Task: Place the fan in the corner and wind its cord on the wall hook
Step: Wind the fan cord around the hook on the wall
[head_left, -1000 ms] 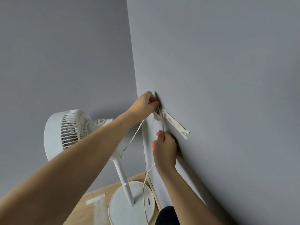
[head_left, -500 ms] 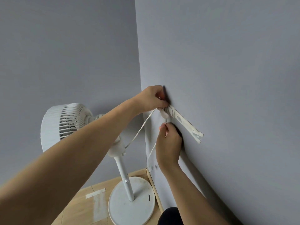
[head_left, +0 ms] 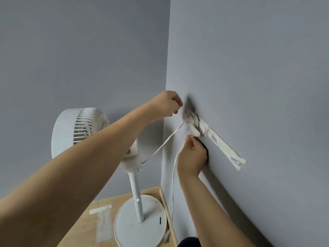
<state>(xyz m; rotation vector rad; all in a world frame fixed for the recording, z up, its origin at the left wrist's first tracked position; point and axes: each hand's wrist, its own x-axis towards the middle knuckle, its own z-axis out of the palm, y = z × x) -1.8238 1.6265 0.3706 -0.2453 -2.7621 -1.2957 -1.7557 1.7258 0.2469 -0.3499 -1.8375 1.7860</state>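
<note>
The left hand has lifted off the wall hook, seemingly clenched on nothing, while the right hand pinches the cord, so winding looks nearly done.

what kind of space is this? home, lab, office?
Likely the corner of a plain indoor room, possibly a home, though I can't say for sure. Two bare grey walls meet above a wooden floor; a white pedestal fan stands there, its cord wound on a wall hook.
</note>
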